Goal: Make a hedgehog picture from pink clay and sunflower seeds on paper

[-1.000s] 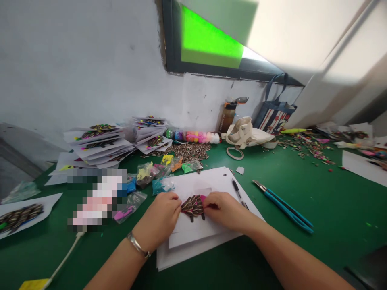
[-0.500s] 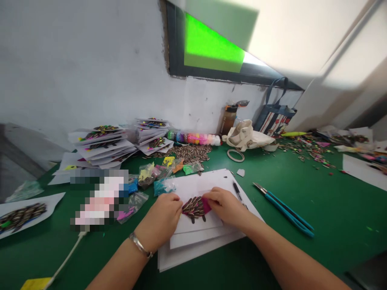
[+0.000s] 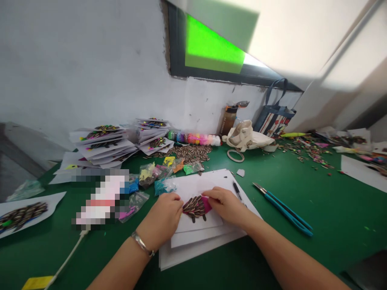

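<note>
A figure made of striped sunflower seeds [image 3: 193, 206] lies on the top sheet of white paper [image 3: 198, 227], with two dark feet below it. A magenta clay piece [image 3: 207, 204] forms its right end. My left hand [image 3: 165, 215] rests at the figure's left end, fingers curled together; what lies between the fingertips is hidden. My right hand [image 3: 226, 204] has thumb and fingers closed at the magenta clay's upper right edge. A black pen [image 3: 237, 191] lies on the paper beyond my right hand. Blue-handled tweezers [image 3: 284, 209] lie to the right.
Small bags of coloured clay [image 3: 148, 175] and loose sunflower seeds [image 3: 192, 153] lie behind the paper. Stacked seed pictures [image 3: 104, 147] stand at the back left. A tape roll [image 3: 235, 156], a cream cloth bag [image 3: 249, 137] and a bottle [image 3: 229, 121] are farther back. A cable [image 3: 68, 257] runs front left.
The fingers of my right hand have shifted slightly at the magenta clay, showing more of it. My left hand stays at the figure's left end. The view has moved very slightly.
</note>
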A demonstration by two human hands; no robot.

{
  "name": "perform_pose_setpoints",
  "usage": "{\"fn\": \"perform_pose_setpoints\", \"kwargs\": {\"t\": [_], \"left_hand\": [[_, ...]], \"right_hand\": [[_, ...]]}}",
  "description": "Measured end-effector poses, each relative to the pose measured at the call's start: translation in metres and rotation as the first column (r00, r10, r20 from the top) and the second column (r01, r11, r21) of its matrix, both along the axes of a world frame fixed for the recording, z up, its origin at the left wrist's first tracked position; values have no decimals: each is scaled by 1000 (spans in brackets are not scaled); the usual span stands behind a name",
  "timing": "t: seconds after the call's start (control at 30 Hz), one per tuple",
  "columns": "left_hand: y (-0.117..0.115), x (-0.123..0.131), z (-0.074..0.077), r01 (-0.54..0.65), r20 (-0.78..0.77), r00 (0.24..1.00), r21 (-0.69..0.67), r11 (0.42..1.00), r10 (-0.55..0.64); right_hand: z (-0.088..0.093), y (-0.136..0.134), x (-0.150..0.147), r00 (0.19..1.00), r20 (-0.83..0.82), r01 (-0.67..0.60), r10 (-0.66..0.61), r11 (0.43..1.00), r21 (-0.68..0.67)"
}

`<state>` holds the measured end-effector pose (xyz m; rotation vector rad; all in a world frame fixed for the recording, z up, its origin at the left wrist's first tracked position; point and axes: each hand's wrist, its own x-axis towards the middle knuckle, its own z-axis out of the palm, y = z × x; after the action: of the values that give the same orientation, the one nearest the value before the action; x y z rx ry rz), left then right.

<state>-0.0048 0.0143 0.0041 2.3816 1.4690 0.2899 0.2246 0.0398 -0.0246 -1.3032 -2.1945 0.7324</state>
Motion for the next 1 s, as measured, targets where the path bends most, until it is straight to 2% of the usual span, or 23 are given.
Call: {"fn": "perform_pose_setpoints", "kwargs": {"t": [0.07, 0.13, 0.23, 0.3, 0.47, 0.63, 0.8, 1.0], "left_hand": [[0, 0, 1, 7, 0, 1000, 5, 1000, -7], [0, 0, 1, 18, -7, 1000, 6, 1000, -18], [0, -1, 2, 15, -8, 1000, 3, 1000, -15], [0, -2, 0, 3, 2, 1000, 1, 1000, -3], [0, -3, -4, -7, 9, 1000, 1, 1000, 7], [0, -2, -4, -5, 7, 1000, 5, 1000, 5], [0, -2, -2, 9, -3, 1000, -4, 1000, -9], [1, -2, -3, -4, 13, 1000, 7, 1000, 4]], "right_hand": [[0, 6, 3, 997, -24, 73, -74, 997, -32], [2, 17, 6, 991, 36, 132, -132, 991, -22], [10, 38, 5, 965, 240, 95, -110, 993, 74], [12, 53, 1, 944, 309, 89, -118, 990, 108], [9, 88, -19, 906, 389, 111, -169, 980, 166], [14, 117, -40, 887, 441, 59, -139, 980, 190], [20, 116, -42, 844, 516, 48, -146, 979, 200], [13, 110, -45, 792, 576, 76, -203, 968, 238]]}}
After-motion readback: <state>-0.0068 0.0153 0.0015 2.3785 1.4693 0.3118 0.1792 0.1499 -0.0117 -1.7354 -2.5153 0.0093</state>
